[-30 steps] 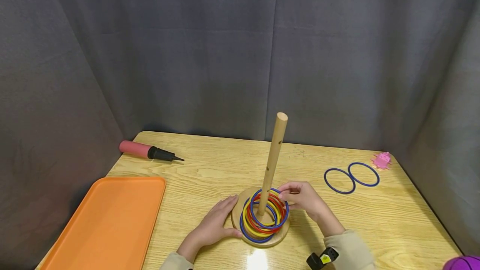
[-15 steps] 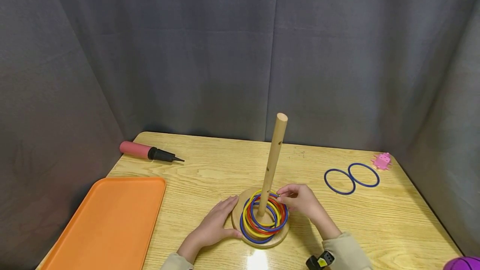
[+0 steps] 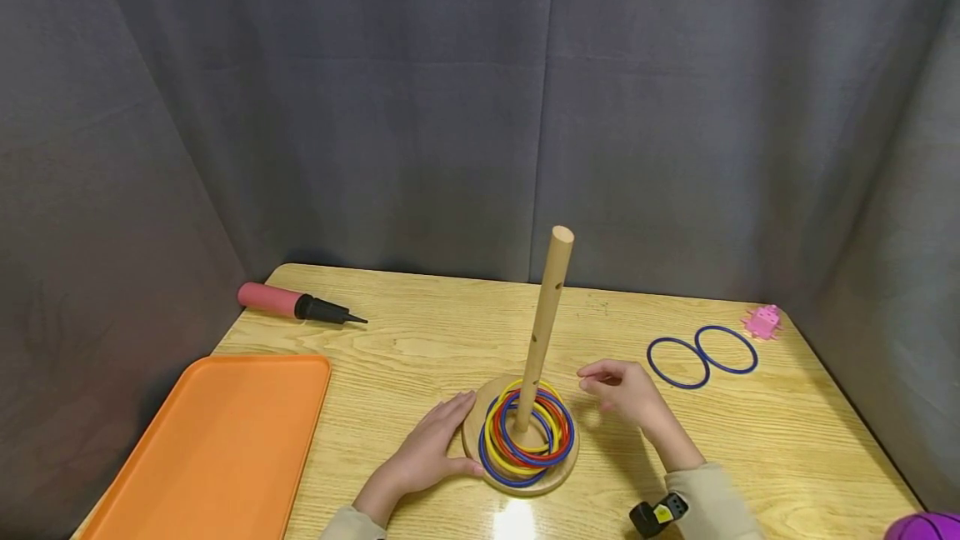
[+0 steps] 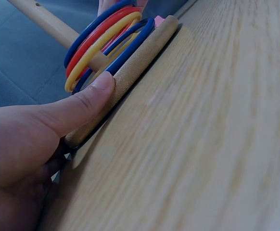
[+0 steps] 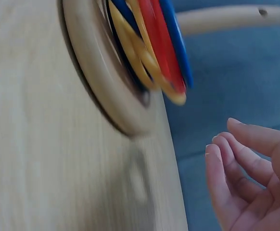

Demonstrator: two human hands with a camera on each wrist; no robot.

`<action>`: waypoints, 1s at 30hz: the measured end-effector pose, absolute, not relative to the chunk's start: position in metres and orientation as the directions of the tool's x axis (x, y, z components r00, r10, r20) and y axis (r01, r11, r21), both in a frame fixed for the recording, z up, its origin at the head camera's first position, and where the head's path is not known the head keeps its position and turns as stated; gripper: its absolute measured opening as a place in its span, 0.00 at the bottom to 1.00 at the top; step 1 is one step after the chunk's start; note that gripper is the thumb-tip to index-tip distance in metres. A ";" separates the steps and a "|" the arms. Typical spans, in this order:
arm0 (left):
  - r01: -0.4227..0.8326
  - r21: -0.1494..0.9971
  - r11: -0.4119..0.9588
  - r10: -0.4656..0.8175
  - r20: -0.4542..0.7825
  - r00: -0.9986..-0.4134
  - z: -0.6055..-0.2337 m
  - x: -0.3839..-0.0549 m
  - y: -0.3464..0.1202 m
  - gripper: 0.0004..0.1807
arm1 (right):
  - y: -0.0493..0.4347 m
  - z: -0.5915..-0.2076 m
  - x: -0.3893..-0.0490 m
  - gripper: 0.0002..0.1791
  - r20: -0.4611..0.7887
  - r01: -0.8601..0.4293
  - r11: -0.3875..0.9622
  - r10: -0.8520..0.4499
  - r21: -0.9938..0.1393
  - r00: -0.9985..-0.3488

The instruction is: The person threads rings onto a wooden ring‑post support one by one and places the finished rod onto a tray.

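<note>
An upright wooden peg (image 3: 546, 307) rises from a round wooden base (image 3: 474, 432). Several blue, red and yellow rings (image 3: 551, 461) lie stacked loosely round the peg's foot, some tilted, with a blue one on top. My left hand (image 3: 423, 448) rests against the base's left edge, fingers straight along it; in the left wrist view its thumb (image 4: 89, 96) presses the rim. To the right of the stack, my right hand (image 3: 626, 394) is in the air, holding nothing. Its fingers are loosely bent, apart from the rings, as the right wrist view also shows.
Two blue rings (image 3: 678, 386) lie side by side at the right, near a pink spiky toy (image 3: 763, 322). An orange tray (image 3: 217, 448) sits at the left, with a red-and-black hand pump (image 3: 300, 304) behind it. A purple ball (image 3: 922, 527) shows at the lower right.
My right hand had a blue ring's far edge at its fingertips; it has let go and drawn back to the right. That ring has settled lower on the stack. The left hand stays put.
</note>
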State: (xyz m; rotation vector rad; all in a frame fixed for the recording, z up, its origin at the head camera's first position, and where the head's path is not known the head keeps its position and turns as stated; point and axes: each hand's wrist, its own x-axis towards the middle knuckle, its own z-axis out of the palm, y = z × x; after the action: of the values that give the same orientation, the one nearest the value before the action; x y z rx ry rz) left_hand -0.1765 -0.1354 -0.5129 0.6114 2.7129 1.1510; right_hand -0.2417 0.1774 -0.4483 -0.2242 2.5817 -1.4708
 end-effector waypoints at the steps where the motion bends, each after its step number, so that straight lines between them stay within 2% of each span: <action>1: 0.316 0.715 0.624 0.417 0.037 -0.908 -0.513 -0.176 -0.136 0.57 | 0.181 -0.448 -0.244 0.15 -0.061 -0.049 0.498 -0.203 -0.866 -0.977; 11: 0.319 0.725 0.610 0.425 0.040 -0.904 -0.510 -0.174 -0.135 0.57 | 0.231 -0.445 -0.271 0.22 0.020 -0.086 0.540 -0.128 -0.837 -0.992; 17: 0.311 0.720 0.621 0.417 0.032 -0.908 -0.510 -0.175 -0.136 0.57 | 0.263 -0.446 -0.294 0.20 0.140 -0.147 0.706 -0.069 -0.692 -0.988; 21: 0.311 0.722 0.618 0.417 0.034 -0.908 -0.511 -0.174 -0.136 0.57 | 0.279 -0.445 -0.305 0.19 0.195 -0.185 0.768 -0.080 -0.613 -0.978; 30: 0.316 0.716 0.623 0.420 0.035 -0.907 -0.512 -0.176 -0.135 0.57 | 0.306 -0.450 -0.323 0.18 0.170 -0.226 0.842 -0.162 -0.490 -0.972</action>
State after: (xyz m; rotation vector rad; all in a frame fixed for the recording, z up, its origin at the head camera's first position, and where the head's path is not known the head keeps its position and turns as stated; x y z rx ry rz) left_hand -0.1758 -0.1354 -0.5116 0.6171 2.7062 1.1542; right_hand -0.3232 0.3061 -0.4504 -0.3308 3.1319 -0.8580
